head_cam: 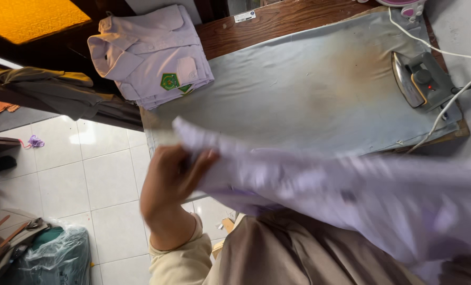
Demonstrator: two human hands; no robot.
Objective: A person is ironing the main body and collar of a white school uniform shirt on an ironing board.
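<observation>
Lilac shirt (320, 190) edge clenched by left hand (169, 179); right unseen; ironing pad (309, 89) bare

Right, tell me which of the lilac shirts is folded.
The shirt at the far left corner of the ironing pad, green badge on its pocket. The other shirt is loose and blurred, gripped by the left hand.

Left hand (172, 182) holds a blurred lilac shirt (351, 195) above the ironing pad (309, 89).

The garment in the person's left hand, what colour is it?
Pale lilac, plain; the blurred cloth garment held by the left hand shows in the head view.
</observation>
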